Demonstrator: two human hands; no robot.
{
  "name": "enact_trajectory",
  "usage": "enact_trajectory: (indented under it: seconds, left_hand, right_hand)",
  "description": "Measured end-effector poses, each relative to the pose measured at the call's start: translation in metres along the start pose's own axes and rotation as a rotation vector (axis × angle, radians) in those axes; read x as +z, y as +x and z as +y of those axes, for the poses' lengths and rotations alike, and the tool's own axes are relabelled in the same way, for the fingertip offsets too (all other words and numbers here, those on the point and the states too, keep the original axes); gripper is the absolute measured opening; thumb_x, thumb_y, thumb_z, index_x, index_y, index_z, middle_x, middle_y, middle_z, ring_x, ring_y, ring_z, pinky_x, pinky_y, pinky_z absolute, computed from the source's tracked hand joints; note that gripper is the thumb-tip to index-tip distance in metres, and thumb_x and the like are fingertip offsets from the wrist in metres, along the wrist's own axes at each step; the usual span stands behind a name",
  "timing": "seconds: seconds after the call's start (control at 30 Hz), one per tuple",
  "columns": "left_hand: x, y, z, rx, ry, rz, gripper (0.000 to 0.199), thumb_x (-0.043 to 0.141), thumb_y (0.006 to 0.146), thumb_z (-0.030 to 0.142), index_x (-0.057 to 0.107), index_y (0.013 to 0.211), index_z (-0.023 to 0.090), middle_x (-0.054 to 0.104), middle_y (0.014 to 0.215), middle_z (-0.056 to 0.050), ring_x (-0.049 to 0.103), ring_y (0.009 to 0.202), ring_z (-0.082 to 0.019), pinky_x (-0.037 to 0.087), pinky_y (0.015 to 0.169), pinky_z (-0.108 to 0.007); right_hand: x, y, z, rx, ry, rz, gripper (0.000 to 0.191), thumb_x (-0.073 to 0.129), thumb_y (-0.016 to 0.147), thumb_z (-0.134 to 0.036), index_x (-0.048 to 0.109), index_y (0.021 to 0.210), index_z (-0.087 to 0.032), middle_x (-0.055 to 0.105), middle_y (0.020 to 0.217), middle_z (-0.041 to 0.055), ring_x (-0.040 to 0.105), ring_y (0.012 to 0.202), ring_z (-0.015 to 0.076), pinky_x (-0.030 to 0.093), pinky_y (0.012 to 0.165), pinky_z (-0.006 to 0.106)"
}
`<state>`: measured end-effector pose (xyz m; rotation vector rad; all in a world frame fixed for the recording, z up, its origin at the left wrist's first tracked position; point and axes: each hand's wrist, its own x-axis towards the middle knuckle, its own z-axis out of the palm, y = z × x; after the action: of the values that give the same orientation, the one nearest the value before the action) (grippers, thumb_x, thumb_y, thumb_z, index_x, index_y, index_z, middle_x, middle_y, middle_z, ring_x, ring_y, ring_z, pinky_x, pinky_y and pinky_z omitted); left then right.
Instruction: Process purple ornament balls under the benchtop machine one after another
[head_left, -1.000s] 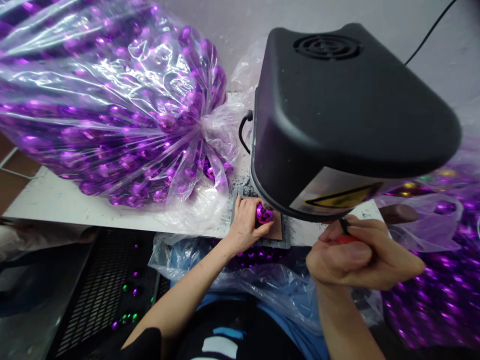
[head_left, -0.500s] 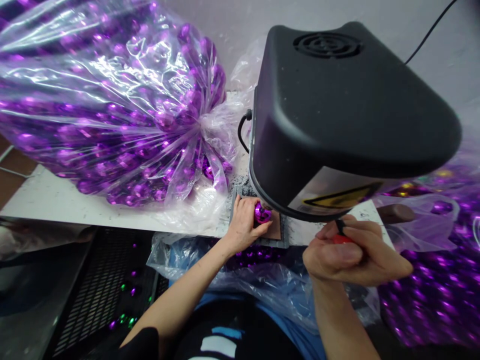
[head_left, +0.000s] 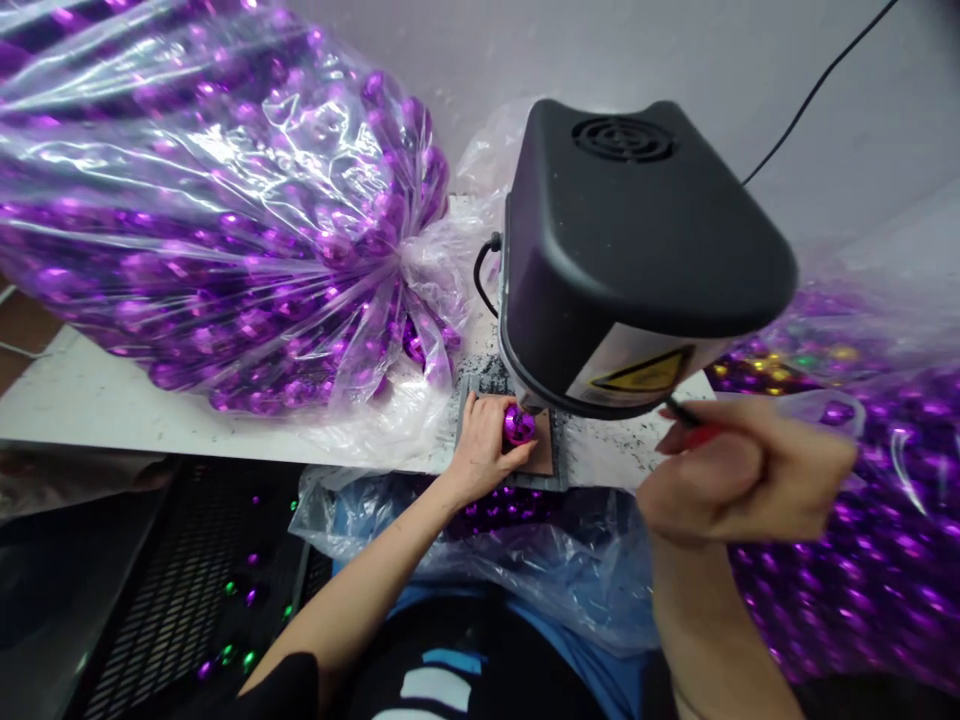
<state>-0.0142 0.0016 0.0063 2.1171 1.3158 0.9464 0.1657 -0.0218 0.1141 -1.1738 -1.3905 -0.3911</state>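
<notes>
My left hand (head_left: 484, 445) is closed around a shiny purple ball (head_left: 519, 425), thumb on the near side and fingers on the far side. The ball rests on a brown pad (head_left: 540, 457) on a grey metal base (head_left: 561, 470). Above it stands a black machine head (head_left: 645, 230), like a small bench drill, whose metal tip comes down close to the ball's top. Whether the tip touches the ball I cannot tell. At the right, my right hand (head_left: 750, 470) is wrapped round the red knob (head_left: 703, 437) of a black lever (head_left: 680, 410) on the machine.
A large clear bag (head_left: 225, 250) of purple balls lies on the white table (head_left: 97, 400) at left. More purple balls (head_left: 847, 560) fill the right side. Below left, a black crate (head_left: 172, 560) holds a few green and purple balls. A plastic sheet (head_left: 570, 570) covers my lap.
The machine head appears smaller and its right side has shifted left in view. My right hand has moved a little to the right with the lever knob. My left hand stays on the ball.
</notes>
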Motion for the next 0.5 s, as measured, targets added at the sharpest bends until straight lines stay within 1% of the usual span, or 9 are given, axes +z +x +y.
enact_trajectory:
  seconds: [0.03, 0.07, 0.13, 0.2, 0.3, 0.37, 0.43, 0.47, 0.5]
  left_hand:
    - [0.000, 0.000, 0.000, 0.008, -0.002, 0.004, 0.041, 0.067, 0.084, 0.032, 0.050, 0.119, 0.019, 0.063, 0.111, -0.008, 0.057, 0.111, -0.026, 0.028, 0.115, -0.053]
    - [0.000, 0.000, 0.000, 0.015, -0.002, 0.007, 0.042, 0.068, 0.084, 0.033, 0.050, 0.119, 0.018, 0.063, 0.112, -0.009, 0.056, 0.112, -0.026, 0.028, 0.115, -0.052]
    - [0.001, 0.000, -0.002, 0.022, 0.004, 0.013, 0.042, 0.068, 0.084, 0.034, 0.050, 0.119, 0.018, 0.062, 0.114, -0.009, 0.056, 0.113, -0.027, 0.028, 0.114, -0.052]
    - [0.003, 0.001, -0.005, 0.028, 0.005, 0.005, 0.043, 0.068, 0.085, 0.036, 0.050, 0.119, 0.018, 0.062, 0.114, -0.010, 0.055, 0.112, -0.027, 0.028, 0.114, -0.054]
    - [0.001, 0.000, -0.005, 0.049, -0.038, -0.008, 0.046, 0.069, 0.085, 0.037, 0.048, 0.122, 0.019, 0.062, 0.115, -0.009, 0.055, 0.113, -0.027, 0.025, 0.115, -0.055]
    - [-0.009, -0.006, 0.000, 0.061, -0.101, -0.008, 0.048, 0.068, 0.086, 0.037, 0.047, 0.125, 0.019, 0.061, 0.117, -0.010, 0.055, 0.114, -0.027, 0.030, 0.112, -0.052]
    - [-0.024, -0.022, 0.009, 0.063, -0.181, -0.026, 0.050, 0.068, 0.086, 0.039, 0.046, 0.127, 0.020, 0.059, 0.119, -0.010, 0.055, 0.113, -0.026, 0.040, 0.105, -0.046]
    - [-0.032, -0.033, 0.013, 0.059, -0.220, -0.063, 0.052, 0.067, 0.086, 0.040, 0.046, 0.129, 0.021, 0.059, 0.119, -0.010, 0.056, 0.112, -0.025, 0.043, 0.101, -0.042]
    - [-0.039, -0.046, 0.016, 0.050, -0.253, -0.124, 0.053, 0.068, 0.086, 0.041, 0.046, 0.131, 0.022, 0.058, 0.120, -0.010, 0.056, 0.111, -0.024, 0.045, 0.098, -0.038]
  right_hand:
    - [0.002, 0.018, -0.003, -0.014, -0.023, 0.012, 0.028, 0.042, 0.093, -0.032, 0.061, 0.089, -0.012, 0.046, 0.065, 0.0000, 0.049, 0.065, 0.0027, 0.037, 0.065, 0.020]
    - [0.006, 0.036, -0.006, 0.000, -0.072, 0.028, 0.028, 0.041, 0.094, -0.030, 0.060, 0.086, -0.011, 0.044, 0.065, -0.0009, 0.044, 0.062, 0.0004, 0.035, 0.066, 0.019]
    - [0.017, 0.068, -0.009, 0.030, -0.086, -0.049, 0.032, 0.042, 0.095, -0.032, 0.055, 0.079, -0.008, 0.041, 0.065, -0.0018, 0.035, 0.061, -0.0023, 0.027, 0.062, 0.017]
    - [0.027, 0.088, -0.008, 0.114, -0.043, -0.094, 0.037, 0.042, 0.094, -0.038, 0.049, 0.074, -0.008, 0.036, 0.062, -0.0031, 0.029, 0.061, -0.0025, 0.023, 0.061, 0.018]
    - [0.038, 0.097, -0.005, 0.171, 0.015, -0.090, 0.044, 0.040, 0.094, -0.045, 0.042, 0.069, -0.009, 0.033, 0.062, -0.0036, 0.027, 0.062, -0.0020, 0.021, 0.062, 0.019]
    - [0.040, 0.095, -0.001, 0.177, 0.031, -0.084, 0.045, 0.039, 0.094, -0.047, 0.040, 0.069, -0.009, 0.032, 0.063, -0.0036, 0.027, 0.063, -0.0016, 0.020, 0.063, 0.020]
    - [0.040, 0.093, 0.002, 0.168, 0.031, -0.088, 0.045, 0.039, 0.094, -0.048, 0.040, 0.069, -0.010, 0.032, 0.063, -0.0037, 0.028, 0.062, -0.0010, 0.020, 0.063, 0.020]
    - [0.040, 0.092, 0.003, 0.160, 0.028, -0.087, 0.046, 0.038, 0.093, -0.049, 0.040, 0.070, -0.010, 0.032, 0.063, -0.0035, 0.028, 0.062, -0.0007, 0.020, 0.063, 0.020]
    - [0.040, 0.092, 0.005, 0.151, 0.027, -0.083, 0.046, 0.038, 0.093, -0.050, 0.041, 0.070, -0.010, 0.033, 0.063, -0.0034, 0.028, 0.062, -0.0004, 0.021, 0.064, 0.021]
